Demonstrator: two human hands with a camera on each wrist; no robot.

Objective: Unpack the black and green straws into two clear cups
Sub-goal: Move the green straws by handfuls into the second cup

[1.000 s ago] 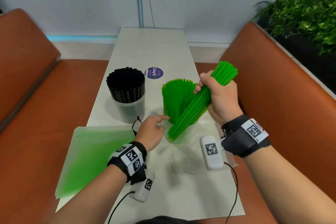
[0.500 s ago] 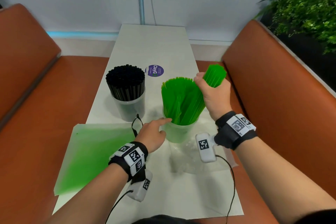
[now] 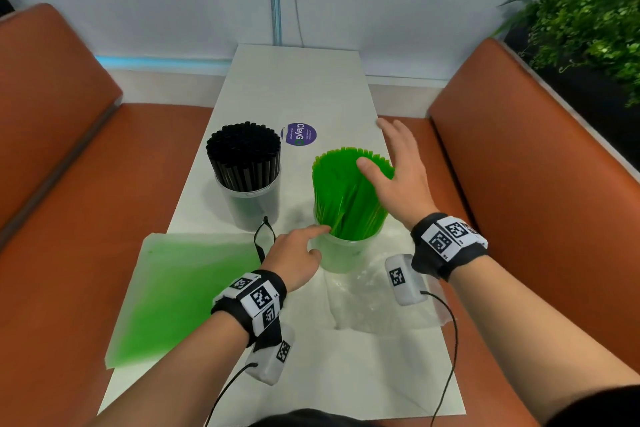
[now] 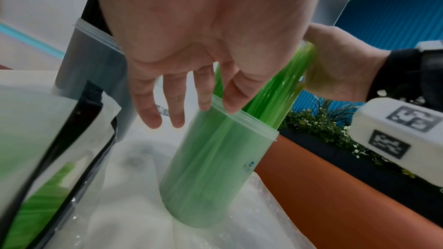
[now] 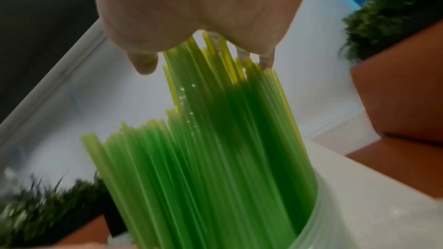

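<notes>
Green straws (image 3: 346, 194) stand fanned out in a clear cup (image 3: 341, 255) at the table's middle right. My right hand (image 3: 396, 166) hovers open just over their tops on the right side, fingers spread; the right wrist view shows its palm (image 5: 199, 12) touching the green straws (image 5: 215, 139). My left hand (image 3: 299, 248) reaches to the cup's near-left rim with straight fingers (image 4: 203, 92) touching the rim of the clear cup (image 4: 215, 158). Black straws (image 3: 243, 152) fill a second clear cup (image 3: 252, 210) to the left.
A flat green-tinted plastic bag (image 3: 180, 291) lies at the front left of the white table (image 3: 311, 87), crumpled clear wrap (image 3: 377, 302) at the front right. A purple sticker (image 3: 300, 134) sits behind the cups. Orange benches (image 3: 536, 184) flank both sides; a plant (image 3: 588, 10) is far right.
My right hand let go of the green straw bundle, which dropped into the cup with the others, and the hand opened above the tops. The left hand stayed at the rim.
</notes>
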